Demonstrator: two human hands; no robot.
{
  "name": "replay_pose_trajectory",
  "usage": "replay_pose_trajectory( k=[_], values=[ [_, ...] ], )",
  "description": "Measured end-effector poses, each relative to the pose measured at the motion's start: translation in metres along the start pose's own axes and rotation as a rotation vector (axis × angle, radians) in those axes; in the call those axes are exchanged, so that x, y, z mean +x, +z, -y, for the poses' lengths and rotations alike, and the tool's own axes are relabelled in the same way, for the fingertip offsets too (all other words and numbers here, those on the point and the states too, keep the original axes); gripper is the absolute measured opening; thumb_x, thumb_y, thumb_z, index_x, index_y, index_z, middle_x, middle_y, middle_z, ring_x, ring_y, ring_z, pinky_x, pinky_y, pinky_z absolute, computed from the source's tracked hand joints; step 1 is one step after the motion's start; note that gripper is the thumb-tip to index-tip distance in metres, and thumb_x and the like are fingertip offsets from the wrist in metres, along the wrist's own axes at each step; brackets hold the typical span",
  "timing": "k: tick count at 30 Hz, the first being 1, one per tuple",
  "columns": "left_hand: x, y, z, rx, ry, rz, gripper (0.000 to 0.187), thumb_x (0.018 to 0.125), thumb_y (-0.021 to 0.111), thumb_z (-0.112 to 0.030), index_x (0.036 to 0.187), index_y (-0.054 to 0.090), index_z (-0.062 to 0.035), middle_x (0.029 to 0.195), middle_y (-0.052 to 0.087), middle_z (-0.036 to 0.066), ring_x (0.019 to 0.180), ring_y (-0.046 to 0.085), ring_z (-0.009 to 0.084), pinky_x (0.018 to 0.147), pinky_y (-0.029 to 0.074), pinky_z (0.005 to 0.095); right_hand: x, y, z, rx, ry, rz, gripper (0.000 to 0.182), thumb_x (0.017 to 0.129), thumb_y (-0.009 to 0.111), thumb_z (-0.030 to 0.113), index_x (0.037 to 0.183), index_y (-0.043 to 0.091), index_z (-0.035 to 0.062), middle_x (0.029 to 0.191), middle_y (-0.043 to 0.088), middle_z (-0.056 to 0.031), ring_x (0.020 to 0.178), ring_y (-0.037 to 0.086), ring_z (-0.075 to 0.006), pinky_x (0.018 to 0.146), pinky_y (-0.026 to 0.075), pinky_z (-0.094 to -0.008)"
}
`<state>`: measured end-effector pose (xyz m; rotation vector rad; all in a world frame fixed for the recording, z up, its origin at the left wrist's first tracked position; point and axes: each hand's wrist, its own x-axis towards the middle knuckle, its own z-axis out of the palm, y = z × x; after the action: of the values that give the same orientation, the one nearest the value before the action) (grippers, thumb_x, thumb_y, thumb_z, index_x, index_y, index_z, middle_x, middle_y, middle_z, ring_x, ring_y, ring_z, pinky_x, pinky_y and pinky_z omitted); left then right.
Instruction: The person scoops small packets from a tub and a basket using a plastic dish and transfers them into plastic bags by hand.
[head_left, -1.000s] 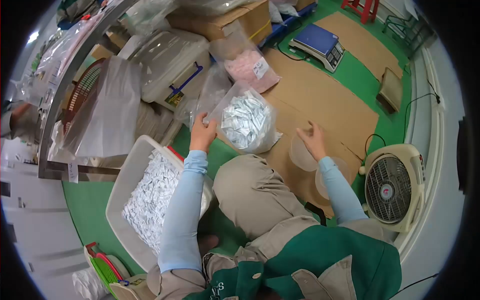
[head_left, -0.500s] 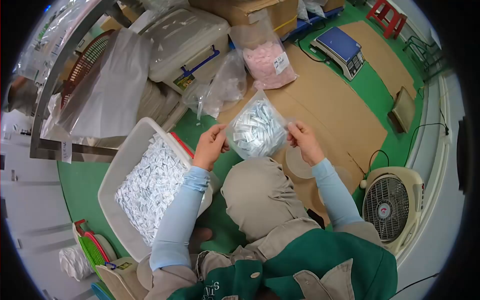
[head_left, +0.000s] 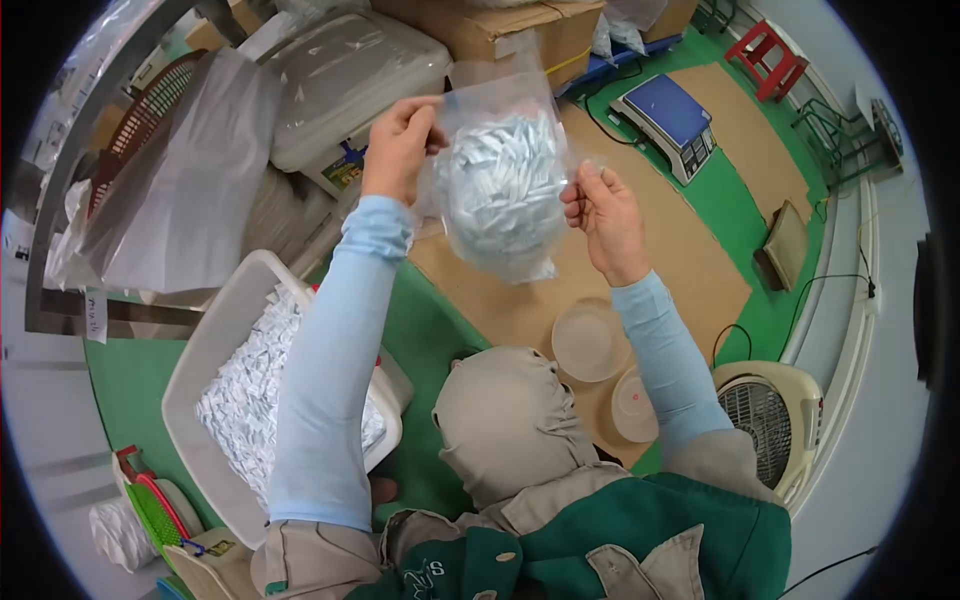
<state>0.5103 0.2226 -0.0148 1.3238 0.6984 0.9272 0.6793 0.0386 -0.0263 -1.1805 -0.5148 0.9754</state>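
Note:
A clear plastic bag [head_left: 505,195] packed with small white-and-blue sachets hangs raised in front of me, bulging at the bottom. My left hand [head_left: 402,150] is closed on the bag's upper left edge. Lower on the opposite side, my right hand [head_left: 608,222] pinches the bag's right edge between thumb and fingers. Below and left, a white plastic tub [head_left: 185,400] holds a heap of loose sachets [head_left: 245,395], partly hidden by my left sleeve. Two round translucent containers [head_left: 590,340] stand on the cardboard under my right forearm.
Cardboard sheets [head_left: 680,290] cover part of the green floor. A blue-topped scale [head_left: 668,112] stands beyond, with a red stool [head_left: 768,60] behind it. A fan [head_left: 765,425] is at the right. A lidded storage box [head_left: 355,85] and metal rack [head_left: 60,230] stand at the left.
Both hands have lifted the sachet bag up and away from me, and it now hangs more upright. It covers most of the pink-filled bag behind. The view has shifted slightly.

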Motion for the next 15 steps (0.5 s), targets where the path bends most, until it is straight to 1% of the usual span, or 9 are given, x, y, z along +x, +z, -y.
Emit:
replay_pose_trajectory(
  k=[2,3,4,6,9,11,12,14,15],
  values=[
    [0.009,0.009,0.01,-0.005,0.03,0.002,0.024,0.09,0.051,-0.016,0.105,0.059,0.0002,0.072,0.06,0.006,0.064,0.057,0.0131,0.065,0.047,0.0252,0.01,-0.003,-0.019,0.075,-0.002,-0.022,0.022,0.092,0.053,0.03,0.085,0.053,0.0091,0.073,0.058,-0.0029,0.061,0.054,-0.0104,0.057,0.045,-0.0243],
    [0.013,0.007,0.022,-0.014,-0.02,0.028,0.032,0.091,0.051,-0.02,0.117,0.054,-0.0018,0.088,0.062,0.007,0.078,0.058,0.0141,0.071,0.047,0.0258,0.018,-0.007,-0.034,0.162,-0.01,-0.047,0.021,0.092,0.053,0.029,0.087,0.054,0.0092,0.075,0.059,-0.0035,0.063,0.054,-0.0117,0.06,0.046,-0.0254],
    [0.007,0.009,0.028,-0.04,-0.065,-0.013,0.035,0.091,0.051,-0.021,0.121,0.051,-0.0017,0.098,0.061,0.009,0.085,0.058,0.0158,0.076,0.047,0.0273,0.033,-0.016,-0.053,0.173,0.04,-0.045,0.021,0.093,0.052,0.028,0.09,0.052,0.0072,0.077,0.059,-0.006,0.066,0.056,-0.0154,0.063,0.048,-0.0283],
    [-0.007,0.001,0.04,-0.007,-0.187,-0.039,0.044,0.091,0.052,-0.022,0.129,0.044,-0.0016,0.12,0.055,0.012,0.101,0.055,0.0192,0.084,0.046,0.0308,0.059,-0.038,-0.099,0.15,0.079,-0.088,0.022,0.093,0.051,0.028,0.09,0.051,0.0064,0.077,0.059,-0.0068,0.065,0.057,-0.0158,0.061,0.048,-0.0285],
    [-0.042,-0.031,0.033,0.091,-0.239,0.095,0.044,0.09,0.054,-0.024,0.127,0.046,-0.0014,0.117,0.057,0.01,0.096,0.057,0.018,0.083,0.046,0.03,0.07,-0.05,-0.099,0.071,0.119,-0.148,0.024,0.094,0.049,0.029,0.092,0.048,0.0044,0.076,0.059,-0.0086,0.064,0.057,-0.0167,0.059,0.049,-0.0291],
    [-0.057,-0.052,0.021,0.153,-0.28,0.049,0.042,0.089,0.054,-0.023,0.125,0.048,-0.0015,0.114,0.058,0.009,0.093,0.058,0.0164,0.081,0.046,0.0282,0.079,-0.049,-0.087,0.05,0.158,-0.136,0.024,0.093,0.05,0.028,0.095,0.048,0.004,0.077,0.059,-0.0085,0.064,0.058,-0.0166,0.059,0.05,-0.0289],
    [-0.065,-0.063,0.017,0.168,-0.28,-0.038,0.036,0.088,0.054,-0.019,0.119,0.053,-0.0003,0.106,0.062,0.009,0.087,0.059,0.0144,0.077,0.047,0.0255,0.081,-0.048,-0.084,0.05,0.16,-0.132,0.024,0.093,0.05,0.028,0.095,0.048,0.004,0.077,0.059,-0.0085,0.064,0.058,-0.0166,0.059,0.05,-0.0289],
    [-0.083,-0.094,0.013,0.155,-0.271,-0.068,0.036,0.088,0.054,-0.019,0.119,0.053,-0.0001,0.106,0.062,0.009,0.086,0.059,0.0137,0.076,0.047,0.025,0.078,-0.04,-0.081,0.029,0.166,-0.169,0.023,0.092,0.05,0.026,0.098,0.049,0.0038,0.078,0.059,-0.0085,0.064,0.057,-0.016,0.06,0.05,-0.0287],
    [-0.097,-0.115,0.009,0.158,-0.25,-0.065,0.035,0.089,0.053,-0.019,0.119,0.053,-0.0003,0.105,0.062,0.009,0.086,0.059,0.0133,0.076,0.047,0.0248,0.073,-0.035,-0.084,0.022,0.142,-0.146,0.027,0.09,0.052,0.024,0.106,0.048,0.0029,0.08,0.059,-0.0089,0.066,0.057,-0.0155,0.059,0.05,-0.0285]
  ],
)
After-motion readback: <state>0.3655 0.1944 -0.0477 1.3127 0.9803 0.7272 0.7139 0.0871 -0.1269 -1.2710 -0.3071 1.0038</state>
